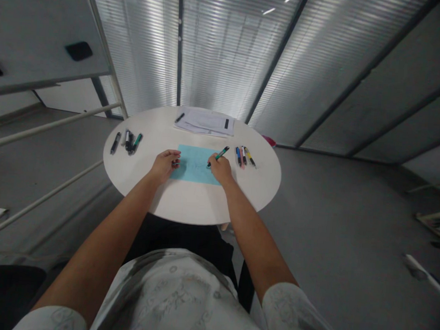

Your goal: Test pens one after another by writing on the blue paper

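In the head view a light-blue sheet of paper (195,155) lies on the round white table (190,205), with faint marks on its middle. My right hand (222,170) is closed around a green and black pen (221,153), tilted, its lower end at the paper's right part. At the sheet's left edge, my left hand (163,166) has its fingers curled together; something small and dark shows between them, too small to name.
Several pens and markers (127,139) lie at the table's left. Another group of coloured pens (244,156) is right of the sheet. White papers (204,121) with a black pen (180,117) on them lie at the far edge. A metal rail (49,126) stands left.
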`<action>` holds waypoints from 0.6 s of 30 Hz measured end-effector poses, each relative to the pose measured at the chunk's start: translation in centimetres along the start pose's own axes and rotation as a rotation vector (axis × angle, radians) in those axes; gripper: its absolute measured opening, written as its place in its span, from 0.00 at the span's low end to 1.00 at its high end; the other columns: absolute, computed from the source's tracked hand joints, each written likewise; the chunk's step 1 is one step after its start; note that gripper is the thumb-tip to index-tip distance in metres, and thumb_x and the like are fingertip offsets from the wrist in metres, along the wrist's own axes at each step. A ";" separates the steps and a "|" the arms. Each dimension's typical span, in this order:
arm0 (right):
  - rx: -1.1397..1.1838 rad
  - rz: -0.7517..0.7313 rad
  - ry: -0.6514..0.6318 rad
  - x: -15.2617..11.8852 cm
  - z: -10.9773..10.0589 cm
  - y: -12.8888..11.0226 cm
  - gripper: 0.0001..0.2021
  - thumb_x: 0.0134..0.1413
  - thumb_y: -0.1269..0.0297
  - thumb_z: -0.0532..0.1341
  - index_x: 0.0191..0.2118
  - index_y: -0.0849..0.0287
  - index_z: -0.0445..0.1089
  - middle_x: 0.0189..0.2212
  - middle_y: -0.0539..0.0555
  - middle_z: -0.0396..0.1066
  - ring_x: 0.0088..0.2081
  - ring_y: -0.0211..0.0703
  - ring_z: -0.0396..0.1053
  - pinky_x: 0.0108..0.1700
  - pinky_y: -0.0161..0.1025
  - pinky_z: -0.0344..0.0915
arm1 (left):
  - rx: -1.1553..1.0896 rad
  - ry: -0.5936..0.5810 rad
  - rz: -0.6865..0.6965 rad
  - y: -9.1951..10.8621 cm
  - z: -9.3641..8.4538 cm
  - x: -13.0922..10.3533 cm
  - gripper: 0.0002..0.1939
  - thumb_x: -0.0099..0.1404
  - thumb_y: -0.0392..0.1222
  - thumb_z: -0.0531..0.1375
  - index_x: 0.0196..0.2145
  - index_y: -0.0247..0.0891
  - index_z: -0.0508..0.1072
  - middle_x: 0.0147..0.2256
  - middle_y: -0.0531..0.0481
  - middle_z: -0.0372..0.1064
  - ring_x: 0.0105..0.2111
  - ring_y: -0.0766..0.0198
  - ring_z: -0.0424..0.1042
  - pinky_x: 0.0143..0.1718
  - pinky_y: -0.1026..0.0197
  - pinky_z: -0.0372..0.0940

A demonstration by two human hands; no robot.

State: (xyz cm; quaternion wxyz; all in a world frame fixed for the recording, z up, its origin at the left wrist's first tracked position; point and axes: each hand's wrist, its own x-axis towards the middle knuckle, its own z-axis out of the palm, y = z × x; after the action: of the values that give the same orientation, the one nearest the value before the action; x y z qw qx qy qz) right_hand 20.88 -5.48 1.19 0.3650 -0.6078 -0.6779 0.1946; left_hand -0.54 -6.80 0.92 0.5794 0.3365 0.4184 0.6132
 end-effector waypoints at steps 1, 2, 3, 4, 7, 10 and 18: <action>-0.007 0.010 -0.002 0.0 0.0 -0.1 0.14 0.58 0.60 0.51 0.28 0.56 0.70 0.22 0.51 0.70 0.27 0.42 0.68 0.31 0.36 0.58 | 0.001 -0.003 0.000 0.0 0.0 0.0 0.08 0.47 0.30 0.63 0.28 0.36 0.72 0.28 0.50 0.66 0.24 0.71 0.65 0.25 0.66 0.61; -0.017 0.015 -0.004 0.0 -0.1 -0.2 0.15 0.59 0.59 0.50 0.28 0.56 0.70 0.22 0.52 0.70 0.27 0.42 0.68 0.31 0.35 0.58 | 0.001 -0.006 0.001 0.0 0.0 0.0 0.08 0.47 0.30 0.63 0.28 0.36 0.72 0.28 0.50 0.66 0.24 0.71 0.65 0.25 0.66 0.61; -0.031 0.013 -0.006 -0.1 -0.1 -0.3 0.16 0.59 0.59 0.49 0.28 0.57 0.70 0.23 0.52 0.71 0.28 0.42 0.69 0.32 0.35 0.58 | 0.001 -0.010 0.003 -0.1 -0.1 0.1 0.07 0.47 0.30 0.63 0.28 0.36 0.72 0.28 0.50 0.66 0.24 0.71 0.65 0.25 0.66 0.61; -0.049 0.008 -0.010 -0.1 -0.2 -0.4 0.16 0.59 0.59 0.49 0.29 0.57 0.70 0.24 0.52 0.71 0.29 0.42 0.69 0.32 0.35 0.58 | 0.001 -0.013 0.008 -0.1 -0.1 0.2 0.07 0.48 0.30 0.63 0.28 0.36 0.73 0.28 0.50 0.66 0.24 0.71 0.65 0.25 0.66 0.61; -0.114 -0.005 -0.027 -0.3 -0.4 -0.8 0.17 0.61 0.59 0.47 0.31 0.57 0.71 0.27 0.53 0.73 0.32 0.42 0.70 0.33 0.34 0.58 | 0.004 -0.017 0.013 -0.3 -0.3 0.4 0.07 0.48 0.31 0.63 0.28 0.36 0.73 0.28 0.50 0.66 0.25 0.70 0.65 0.25 0.65 0.61; -0.186 0.012 -0.032 -0.5 -0.6 -1.2 0.18 0.62 0.59 0.46 0.33 0.58 0.72 0.29 0.55 0.74 0.34 0.43 0.71 0.34 0.34 0.58 | 0.013 -0.013 0.014 -0.4 -0.3 0.6 0.07 0.47 0.31 0.63 0.28 0.36 0.73 0.27 0.50 0.66 0.25 0.70 0.65 0.25 0.65 0.61; -0.257 0.067 0.013 -0.5 -1.1 -1.5 0.19 0.62 0.59 0.46 0.33 0.60 0.72 0.32 0.59 0.75 0.36 0.46 0.70 0.36 0.36 0.59 | 0.016 0.000 0.016 -0.3 -0.2 0.4 0.07 0.47 0.31 0.63 0.27 0.36 0.74 0.27 0.50 0.66 0.25 0.70 0.65 0.24 0.65 0.61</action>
State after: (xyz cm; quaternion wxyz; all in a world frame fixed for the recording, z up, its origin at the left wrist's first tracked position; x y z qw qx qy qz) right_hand 20.63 -6.45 2.82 0.2821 -0.6730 -0.6742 0.1141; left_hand -0.60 -6.43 0.51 0.5717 0.3444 0.4206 0.6146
